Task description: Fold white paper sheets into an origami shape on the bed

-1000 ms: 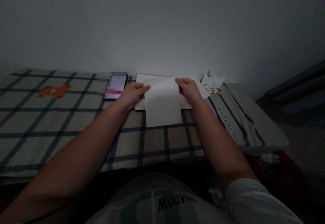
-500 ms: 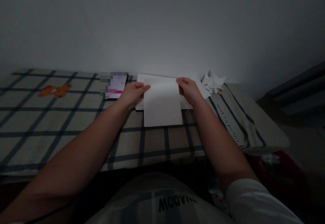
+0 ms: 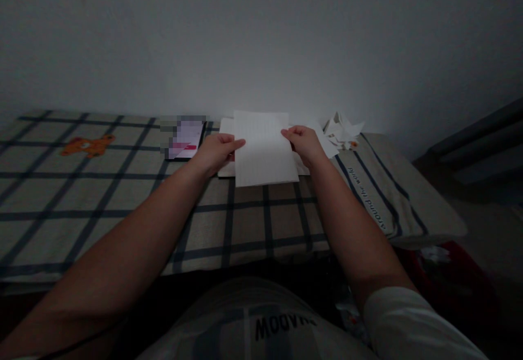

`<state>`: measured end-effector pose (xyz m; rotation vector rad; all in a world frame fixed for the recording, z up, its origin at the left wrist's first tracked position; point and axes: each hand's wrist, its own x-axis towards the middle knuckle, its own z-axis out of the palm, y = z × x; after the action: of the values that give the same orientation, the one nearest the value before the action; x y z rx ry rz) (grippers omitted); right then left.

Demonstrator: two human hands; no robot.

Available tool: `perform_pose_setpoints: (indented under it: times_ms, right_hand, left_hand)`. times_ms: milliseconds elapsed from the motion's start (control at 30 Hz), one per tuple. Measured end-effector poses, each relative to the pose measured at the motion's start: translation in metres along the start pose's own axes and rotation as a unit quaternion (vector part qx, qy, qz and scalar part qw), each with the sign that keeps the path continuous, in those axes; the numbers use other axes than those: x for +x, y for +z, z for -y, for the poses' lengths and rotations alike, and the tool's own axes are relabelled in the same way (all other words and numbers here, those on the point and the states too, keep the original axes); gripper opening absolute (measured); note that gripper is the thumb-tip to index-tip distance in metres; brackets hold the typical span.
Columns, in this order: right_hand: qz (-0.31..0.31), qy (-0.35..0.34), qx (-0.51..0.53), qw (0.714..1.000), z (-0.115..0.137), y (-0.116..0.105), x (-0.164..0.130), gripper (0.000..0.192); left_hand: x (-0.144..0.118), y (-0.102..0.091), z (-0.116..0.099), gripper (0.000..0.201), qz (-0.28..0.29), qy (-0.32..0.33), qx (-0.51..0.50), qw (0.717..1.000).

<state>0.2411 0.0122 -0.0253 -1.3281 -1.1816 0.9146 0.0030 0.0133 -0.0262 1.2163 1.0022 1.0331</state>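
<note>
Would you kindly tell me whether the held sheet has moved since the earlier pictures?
Yes, the sheet has shifted upward in view: its lower edge, earlier right by the crosswise tablecloth stripe, now shows clearly above it.

Likely a home, given the checked, bear-printed tablecloth [image 3: 134, 159].

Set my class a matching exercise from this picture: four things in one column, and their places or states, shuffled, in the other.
Column 1
1. lined sheet
2. phone
3. orange figure
4. crumpled paper

Column 2
A. lit up, beside the left hand
B. near the wall, to the right of the right hand
C. far left on the checked cloth
D. held at its sides by both hands

Right pairs: 1-D, 2-A, 3-C, 4-B.
</note>
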Motion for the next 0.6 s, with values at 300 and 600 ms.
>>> perform_pose_setpoints:
  times_ms: [300, 600]
  right_hand:
    - [0.102, 0.031, 0.044, 0.993, 0.0019, 0.0019, -0.0066, 0.029]
    - [0.029, -0.029, -0.035, 0.999, -0.0041, -0.0006, -0.0018, 0.032]
  left_hand:
    - [0.0041, -0.0039, 0.0034, 0.025, -0.07, 0.04, -0.004, 0.997]
    - [-0.0004, 0.0023, -0.0056, 0.016, -0.059, 0.022, -0.019, 0.998]
